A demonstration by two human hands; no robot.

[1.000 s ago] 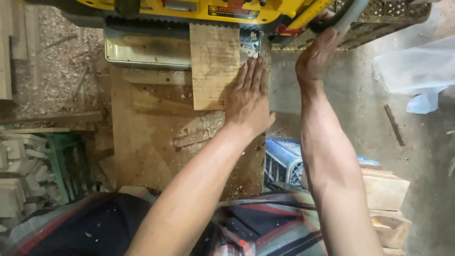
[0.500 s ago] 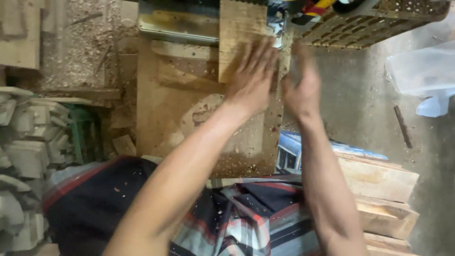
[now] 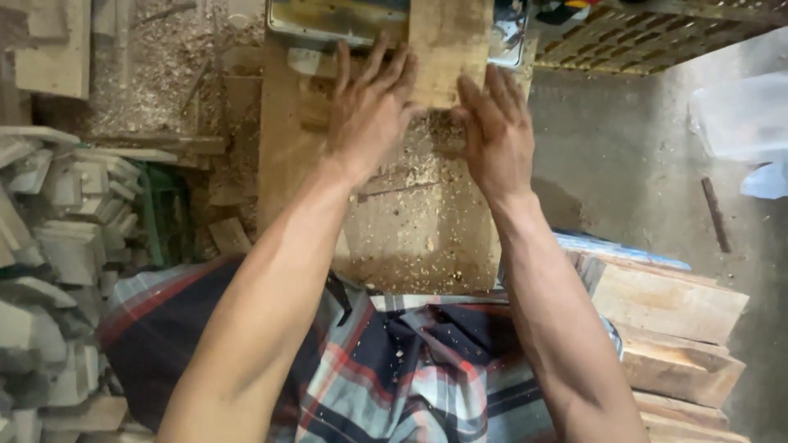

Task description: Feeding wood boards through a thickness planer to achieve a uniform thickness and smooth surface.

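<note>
Cloth in a plaid of dark blue, red and white (image 3: 410, 369) fills the near edge of the view, dusted with wood chips, and both bare forearms rise from it toward the work. To the right of the near arm lies a stack of thick wooden blocks (image 3: 665, 328), with a blue-and-white thing just behind it that is too hidden to name. On the left side a heap of small pale cut wood pieces (image 3: 57, 246) is piled up, with something green beside it. Between the arms runs a sawdust-strewn wooden bench top (image 3: 410, 230). Farther on, the left hand (image 3: 369, 111) lies flat with fingers spread, its fingertips touching the left edge of a pale wooden board (image 3: 447, 49) and the bench beside it; it does not close around anything. The right hand (image 3: 497, 131) is likewise flat and open, fingers held close together, pressing against the board's near right corner, with a little pile of shavings between the two hands. The board lies lengthwise away from the person, its far end resting on the grey metal table of a machine (image 3: 328, 20) at the top edge of the view. Right of that sits a yellowish mesh grid (image 3: 648, 29), and on the grey concrete floor (image 3: 632, 156) lie a clear plastic bag (image 3: 739, 123) and a dark rusty rod (image 3: 716, 213).
</note>
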